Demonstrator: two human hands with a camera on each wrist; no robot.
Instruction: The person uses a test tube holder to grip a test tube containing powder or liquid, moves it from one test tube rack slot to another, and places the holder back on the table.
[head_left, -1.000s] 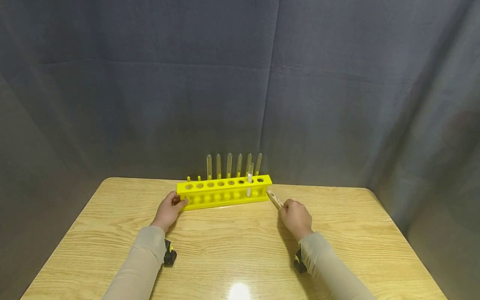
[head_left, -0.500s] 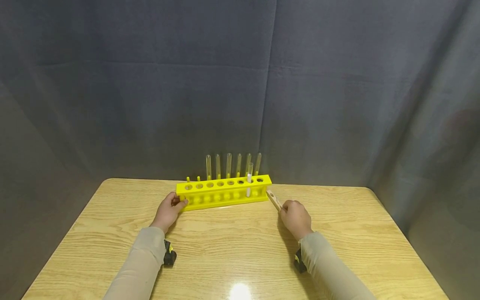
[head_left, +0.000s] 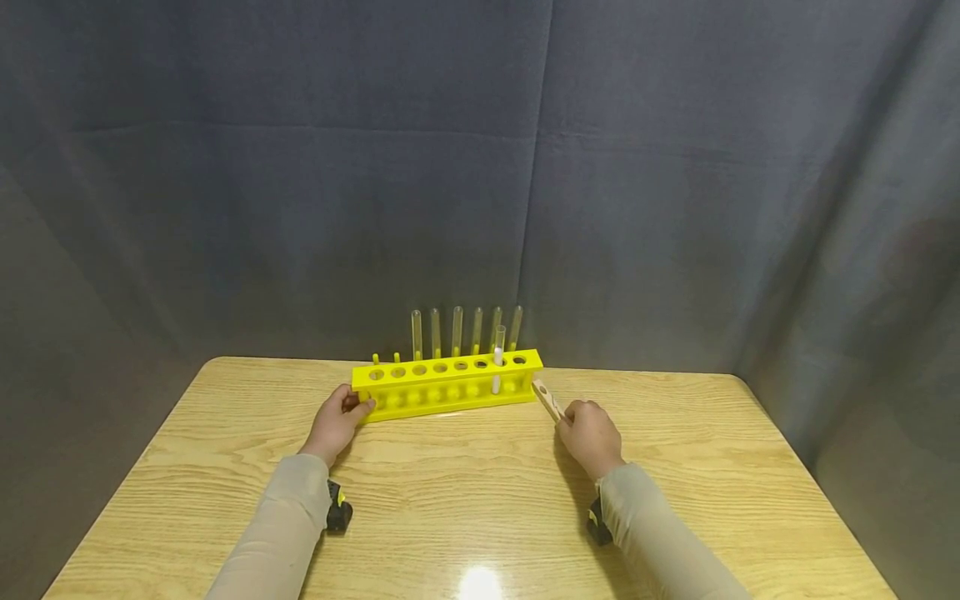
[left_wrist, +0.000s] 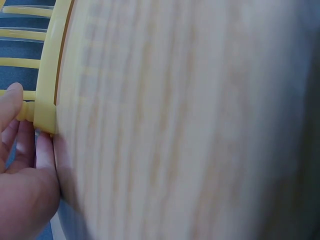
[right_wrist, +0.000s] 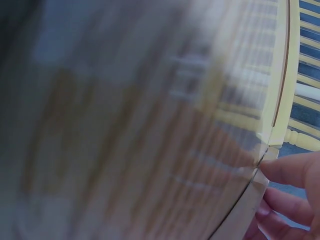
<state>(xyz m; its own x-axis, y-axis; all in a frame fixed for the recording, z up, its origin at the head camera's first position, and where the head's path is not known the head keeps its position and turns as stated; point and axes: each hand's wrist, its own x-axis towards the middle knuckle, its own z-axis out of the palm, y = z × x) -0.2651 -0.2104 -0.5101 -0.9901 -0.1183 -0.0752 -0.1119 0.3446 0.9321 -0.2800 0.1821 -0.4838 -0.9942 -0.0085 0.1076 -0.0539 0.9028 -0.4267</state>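
Observation:
A yellow test tube rack (head_left: 442, 409) stands on the table, its right end turned slightly away. My left hand (head_left: 333, 423) grips the rack's left end, thumb in front and fingers around the side, as the left wrist view (left_wrist: 27, 175) also shows. One test tube (head_left: 498, 357) holding white contents stands upright in a hole near the right end. With my right hand (head_left: 591, 437) I pinch a wooden test tube clamp (head_left: 549, 401) that lies slanted on or just above the table. Its tip is close beside the rack's right end; whether they touch is unclear.
Several clear test tubes (head_left: 457, 330) sit upside down on the rack's rear pegs, and bare peg tips (head_left: 376, 358) show at its left. The wooden table (head_left: 465, 492) ends just behind the rack, where a grey curtain (head_left: 337, 208) hangs.
Both hands, the rack and the clamp hold almost the same places. Only a very slight shift of the whole view is visible.

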